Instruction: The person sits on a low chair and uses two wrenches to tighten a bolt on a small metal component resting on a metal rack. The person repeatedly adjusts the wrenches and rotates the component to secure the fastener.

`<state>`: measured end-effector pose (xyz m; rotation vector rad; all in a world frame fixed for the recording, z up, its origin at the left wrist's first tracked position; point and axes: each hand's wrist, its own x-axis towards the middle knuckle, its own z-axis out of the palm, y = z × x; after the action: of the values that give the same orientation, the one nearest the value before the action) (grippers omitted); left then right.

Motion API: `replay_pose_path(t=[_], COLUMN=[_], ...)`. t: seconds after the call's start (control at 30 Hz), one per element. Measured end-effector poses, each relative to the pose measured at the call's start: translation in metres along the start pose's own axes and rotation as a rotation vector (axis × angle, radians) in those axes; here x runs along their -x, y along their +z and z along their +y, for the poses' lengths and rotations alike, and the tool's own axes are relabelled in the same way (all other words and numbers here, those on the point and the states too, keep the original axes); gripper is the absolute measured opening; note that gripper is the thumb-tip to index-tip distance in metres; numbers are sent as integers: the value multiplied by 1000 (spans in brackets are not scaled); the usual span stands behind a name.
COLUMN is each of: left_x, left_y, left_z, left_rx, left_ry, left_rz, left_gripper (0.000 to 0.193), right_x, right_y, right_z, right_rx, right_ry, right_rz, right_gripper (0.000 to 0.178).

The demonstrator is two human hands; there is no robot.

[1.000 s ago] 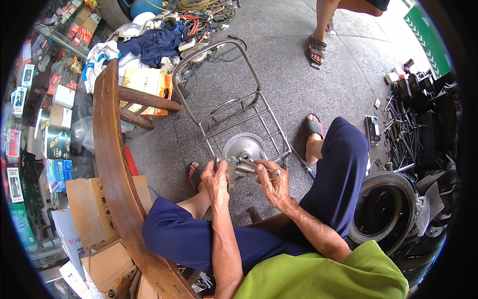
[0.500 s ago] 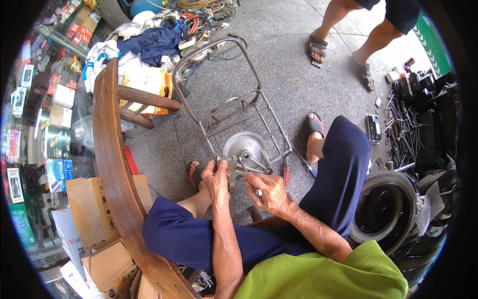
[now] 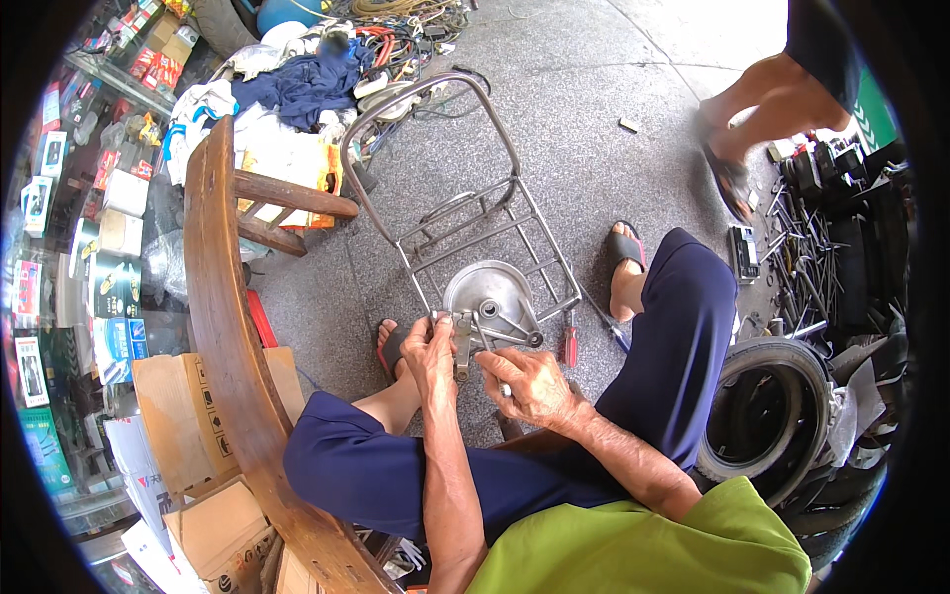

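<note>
My left hand [image 3: 431,356] is closed, thumb and fingers pinching the edge of a small metal bracket [image 3: 462,348] at the near side of a round silver metal plate [image 3: 465,284]. The plate has a hole in its middle and a lever arm reaching right. My right hand [image 3: 532,386] is wrapped round a slim metal hand tool [image 3: 506,390], whose kind I cannot make out. One end pokes out below the fingers; the other points toward the bracket. Beyond my hands stands a grey tubular metal rack [image 3: 515,223]. A red-handled screwdriver [image 3: 570,345] lies right of the plate.
A wooden bench [image 3: 213,257] curves along my left, beside cardboard boxes [image 3: 188,416] and a glass case of packaged goods. Right are a tire [image 3: 762,416] and a heap of metal tools [image 3: 807,247]. Another person's legs [image 3: 757,104] are at the far right; clothes [image 3: 307,89] lie far left.
My right hand has shifted slightly left and down, its tool turning a little. My left hand stays in place. The other person has stepped to the right, nearer the tool heap.
</note>
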<state>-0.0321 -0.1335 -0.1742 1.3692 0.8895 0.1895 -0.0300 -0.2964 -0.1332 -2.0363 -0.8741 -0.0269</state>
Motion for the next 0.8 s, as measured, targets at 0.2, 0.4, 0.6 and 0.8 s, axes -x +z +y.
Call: replay_pose_path(t=[0.2, 0.4, 0.6, 0.8], left_x=[0, 2, -8, 0], left_y=[-1, 0, -13, -5], left_z=[-1, 11, -6, -10], left_rx=[2, -16, -71, -641], left_ry=[-6, -74, 42, 526], left_rz=[-3, 149, 195, 171], left_gripper=[11, 25, 22, 21], right_x=[2, 3, 2, 4], right_y=[3, 5, 5, 6], right_z=[2, 1, 0, 1], right_rx=[-48, -55, -62, -55], right_ry=[33, 44, 29, 40], right_rz=[18, 2, 15, 24], right_gripper=[35, 35, 33, 32])
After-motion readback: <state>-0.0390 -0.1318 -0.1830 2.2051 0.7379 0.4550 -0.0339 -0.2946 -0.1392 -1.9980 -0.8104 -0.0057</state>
